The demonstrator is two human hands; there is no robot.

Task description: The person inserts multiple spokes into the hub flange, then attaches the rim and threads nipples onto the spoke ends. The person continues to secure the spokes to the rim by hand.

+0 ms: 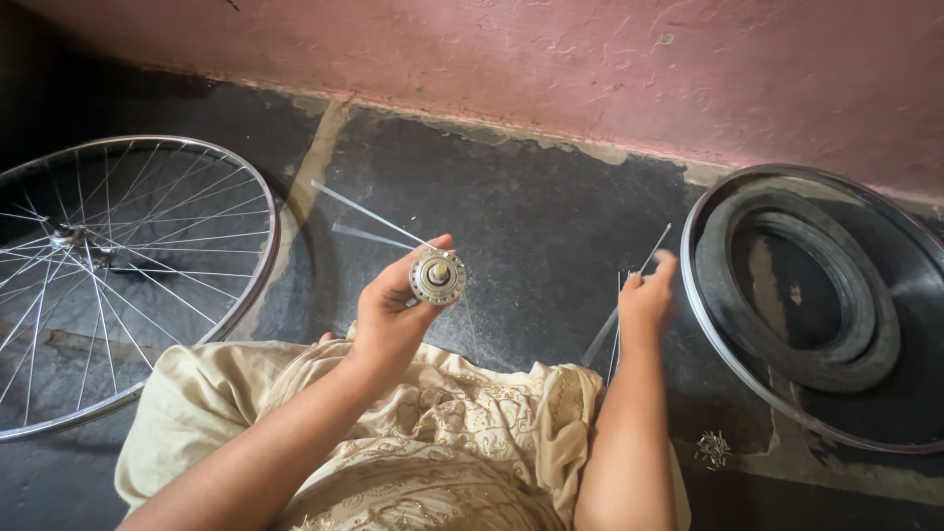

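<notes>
Head view: left hand [388, 320] is gripping a metal hub [438, 276] with spokes [369, 213]; right of hub, right hand [647, 300] is pinching a spoke bundle [618, 324].

Two hands [388, 320] [647, 300]; one hub [438, 275]; one spoked wheel [108, 265]; one bare rim [708, 324]; one tyre [816, 364].

Single head-worn view looks steeply down, close over the lap and floor [551, 226].
</notes>
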